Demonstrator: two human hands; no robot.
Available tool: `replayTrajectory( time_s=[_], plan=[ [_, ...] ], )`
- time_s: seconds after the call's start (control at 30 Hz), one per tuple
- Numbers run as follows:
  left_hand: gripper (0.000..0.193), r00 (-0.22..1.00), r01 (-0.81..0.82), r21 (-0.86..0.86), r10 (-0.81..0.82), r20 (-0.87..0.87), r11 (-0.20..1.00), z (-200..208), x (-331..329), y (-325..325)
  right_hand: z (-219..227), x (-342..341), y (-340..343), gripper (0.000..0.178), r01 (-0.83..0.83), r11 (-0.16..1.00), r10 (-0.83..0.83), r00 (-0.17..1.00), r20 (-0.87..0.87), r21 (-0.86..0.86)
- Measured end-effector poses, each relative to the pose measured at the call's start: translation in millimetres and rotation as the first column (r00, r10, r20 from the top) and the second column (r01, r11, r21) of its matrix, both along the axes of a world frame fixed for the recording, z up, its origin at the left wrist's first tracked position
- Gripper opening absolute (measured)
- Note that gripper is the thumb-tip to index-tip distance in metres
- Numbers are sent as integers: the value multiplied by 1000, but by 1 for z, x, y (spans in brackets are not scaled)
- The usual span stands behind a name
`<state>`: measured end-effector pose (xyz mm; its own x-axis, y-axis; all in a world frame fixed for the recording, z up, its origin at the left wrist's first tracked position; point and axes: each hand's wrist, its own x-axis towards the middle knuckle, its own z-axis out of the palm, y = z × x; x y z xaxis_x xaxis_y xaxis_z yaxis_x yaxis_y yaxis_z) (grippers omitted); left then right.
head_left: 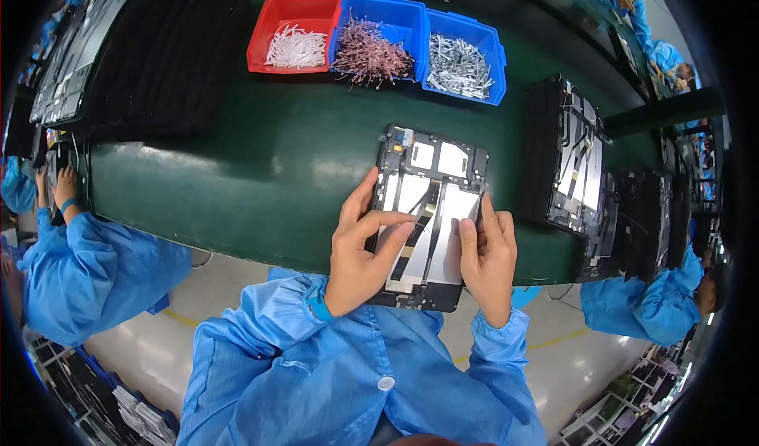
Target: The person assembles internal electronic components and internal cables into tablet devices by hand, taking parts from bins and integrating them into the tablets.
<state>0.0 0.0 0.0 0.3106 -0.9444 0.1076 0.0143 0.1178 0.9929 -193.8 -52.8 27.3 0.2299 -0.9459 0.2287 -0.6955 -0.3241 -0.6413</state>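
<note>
Fingers (pixel 383 219) on left hand (pixel 354 256) pinched, can't tell on what, over black-and-silver rectangular tablet (pixel 446 236); right hand (pixel 490 266) grips its edge.

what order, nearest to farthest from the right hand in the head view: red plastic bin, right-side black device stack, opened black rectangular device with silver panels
1. Opened black rectangular device, touching the right hand
2. Black device stack, right of the hand
3. Red plastic bin, far at upper left
</note>
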Motion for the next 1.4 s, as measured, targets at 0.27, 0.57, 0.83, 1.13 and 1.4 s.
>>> replayTrajectory(
  time_s=[0.27,0.57,0.83,1.13,1.4],
  plan=[
    [14,991,52,8,-52,126,999,11,27,-1,18,-7,-12,47,41,993,-46,998,47,109],
    [17,933,108,-137,-54,355,985,36,58,-20,37,62,-22,38,-534,839,452,790,414,103],
    [26,673,184,-284,90,734,941,51,68,-27,24,73,-31,16,-412,882,469,811,350,-228],
    [31,584,248,-137,-35,811,959,45,81,-38,20,76,-48,13,-438,880,473,840,266,-181],
    [28,953,294,484,-290,-85,824,31,92,-53,-6,79,-64,10,-485,865,502,842,199,-129]
  ],
)
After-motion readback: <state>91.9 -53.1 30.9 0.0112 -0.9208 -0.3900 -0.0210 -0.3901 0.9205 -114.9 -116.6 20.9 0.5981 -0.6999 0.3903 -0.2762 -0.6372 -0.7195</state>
